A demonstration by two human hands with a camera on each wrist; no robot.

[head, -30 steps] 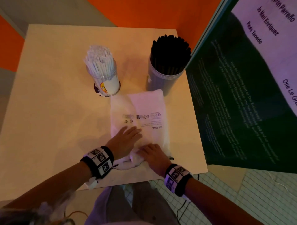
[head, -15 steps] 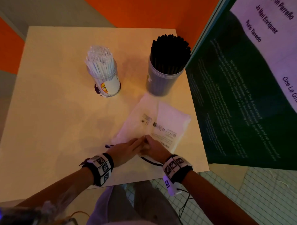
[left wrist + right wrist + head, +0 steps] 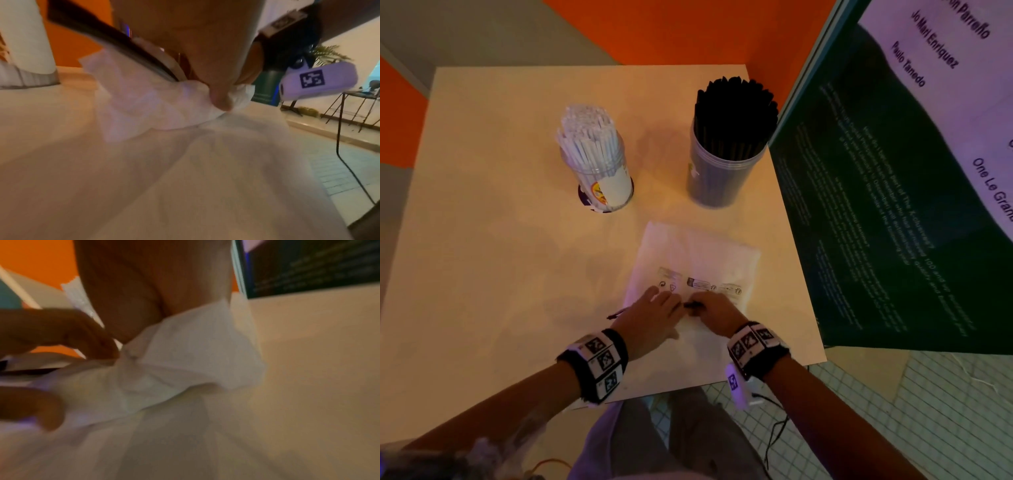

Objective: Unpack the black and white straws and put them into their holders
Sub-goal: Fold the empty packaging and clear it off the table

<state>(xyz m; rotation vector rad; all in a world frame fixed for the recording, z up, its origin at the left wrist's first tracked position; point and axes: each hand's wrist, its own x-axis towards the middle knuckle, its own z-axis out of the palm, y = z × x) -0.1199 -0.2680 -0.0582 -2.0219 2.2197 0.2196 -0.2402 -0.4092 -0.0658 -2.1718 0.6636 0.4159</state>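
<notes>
table: pale square table [image 3: 482,240], near edge next to the person, far right corner against an orange wall and a dark poster board [image 3: 876,222].
white straws: full bundle [image 3: 589,137] upright in a clear holder with a printed label [image 3: 606,185], left of centre toward the far edge.
black straws: full bundle [image 3: 732,116] upright in a clear holder [image 3: 717,178], near the far right corner; the two holders stand apart.
bag: white plastic packaging bag [image 3: 698,253] lies flat between the holders and the near edge, right of centre; printed warning text faces up, near end bunched under both hands. Looks flat and emptied, contents can't be confirmed.
left hand: left hand [image 3: 650,318] on the bag's near end; left wrist view shows the thumb pressed down into crumpled plastic [image 3: 185,100], so it is pinching the bag. Other fingers can't be told.
right hand: right hand [image 3: 714,313] just beside the left, fingers curled round gathered bag plastic [image 3: 185,369].
dark strip: thin black thing [image 3: 691,304] between the hands, another bit at the left wrist; straw or strap, can't tell.
progress: judged late. Both holders look packed, no loose straws on the table.
left to do: likely only clearing the bag, plus any stray black straw if that's what the strip is.
</notes>
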